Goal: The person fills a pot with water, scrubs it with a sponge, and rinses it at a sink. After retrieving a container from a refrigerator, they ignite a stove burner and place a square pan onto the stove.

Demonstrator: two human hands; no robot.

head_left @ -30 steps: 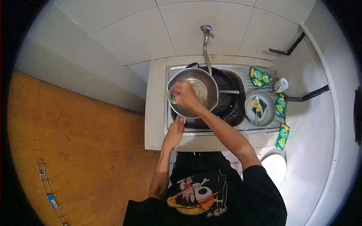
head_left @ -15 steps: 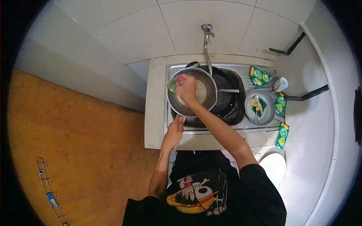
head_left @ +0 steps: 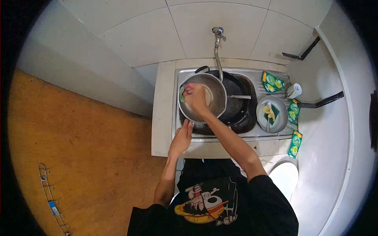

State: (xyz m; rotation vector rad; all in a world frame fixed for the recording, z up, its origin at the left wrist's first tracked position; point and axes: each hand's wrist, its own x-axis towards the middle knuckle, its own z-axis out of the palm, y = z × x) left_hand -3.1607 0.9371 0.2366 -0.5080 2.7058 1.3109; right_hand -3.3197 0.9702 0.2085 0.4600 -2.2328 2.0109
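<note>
A metal saucepan (head_left: pixel 217 88) is tilted over the sink (head_left: pixel 253 80), its open side facing me. My left hand (head_left: pixel 182 138) is closed round its handle at the near rim. Inside the pan, my right hand (head_left: pixel 196 97), slightly blurred, presses a green scrubbing pad (head_left: pixel 182 94) against the left inner wall. Its fingers are closed, and most of the pad is hidden under them. Beneath the saucepan, a black frying pan (head_left: pixel 236 106) lies in the basin.
A faucet (head_left: pixel 217 43) hangs over the sink's back. On the drainboard to the right are a metal bowl (head_left: pixel 260 118) with yellow and green pieces and a spoon-like handle, a white cup (head_left: pixel 294 91) and green packets (head_left: pixel 272 81). Black brackets (head_left: pixel 321 101) stick out from the right wall.
My right hand and the pad have shifted slightly along the saucepan's left inner wall. The saucepan has moved a little to the right, and my left hand keeps its handle.
</note>
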